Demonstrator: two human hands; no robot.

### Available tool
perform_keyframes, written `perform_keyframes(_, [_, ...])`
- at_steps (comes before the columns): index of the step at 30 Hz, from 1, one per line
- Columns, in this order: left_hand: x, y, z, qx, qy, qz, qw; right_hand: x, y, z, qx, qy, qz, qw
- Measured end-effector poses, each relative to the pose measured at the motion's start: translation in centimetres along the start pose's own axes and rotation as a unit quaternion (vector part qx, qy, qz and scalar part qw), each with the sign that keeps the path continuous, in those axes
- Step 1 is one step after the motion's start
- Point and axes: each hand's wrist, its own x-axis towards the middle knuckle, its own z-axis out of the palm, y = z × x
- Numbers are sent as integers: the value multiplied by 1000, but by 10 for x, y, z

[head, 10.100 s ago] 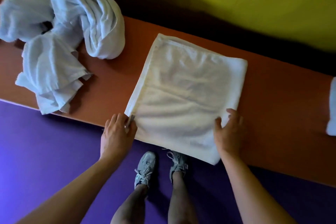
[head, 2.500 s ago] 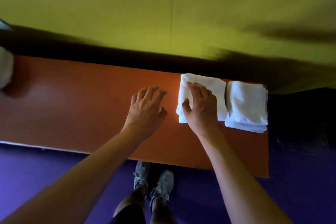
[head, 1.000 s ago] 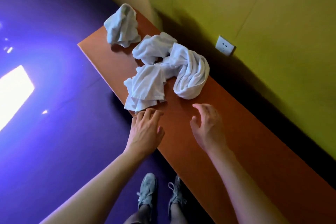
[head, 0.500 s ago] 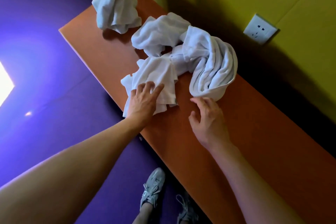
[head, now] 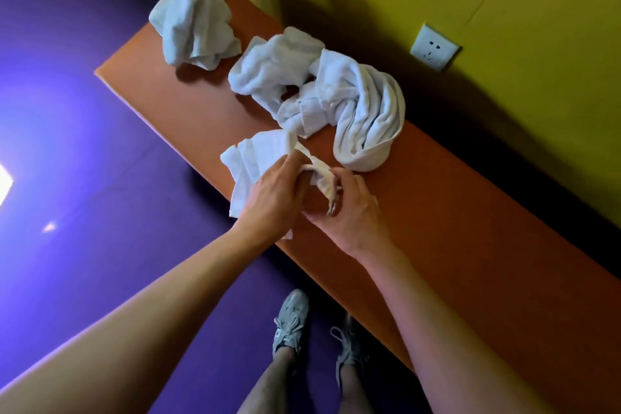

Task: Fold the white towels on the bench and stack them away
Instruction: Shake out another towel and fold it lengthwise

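Note:
A crumpled white towel (head: pixel 250 158) lies at the near edge of the orange bench (head: pixel 453 218). My left hand (head: pixel 274 198) grips its bunched cloth, and my right hand (head: pixel 349 208) pinches a twisted corner of the same towel right beside it. Behind them a larger tangle of white towels (head: pixel 339 101) sprawls across the bench, partly joined to the one I hold. One more loose towel (head: pixel 195 20) is heaped at the bench's far left end. The folded stack is out of view.
A yellow-green wall with a white socket (head: pixel 433 48) runs behind the bench. Purple floor (head: pixel 84 144) lies to the left and below, with a bright glare at the left edge. My legs and grey sneakers (head: pixel 292 319) stand close to the bench's near edge.
Both hands have closed on the nearest crumpled towel and drawn it toward me, lifting its corner. Earlier I set a folded towel beside the stack at the bench's right end, then turned left.

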Motion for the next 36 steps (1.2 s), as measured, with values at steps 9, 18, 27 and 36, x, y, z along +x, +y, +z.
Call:
perform_keyframes(9, [-34, 93, -87, 26, -34, 59, 997, -74, -36, -92, 231, 175, 112, 950])
perform_keyframes(18, [-58, 195, -129, -37, -53, 165, 984, -143, -106, -203, 335, 222, -2, 916])
perform_keyframes(27, [-67, 299, -102, -134, -87, 205, 966, -208, -94, -285, 248, 160, 24, 955])
perform_keyframes(36, [-108, 376, -58, -151, -11, 219, 964, -294, 23, -306, -80, 258, 227, 936])
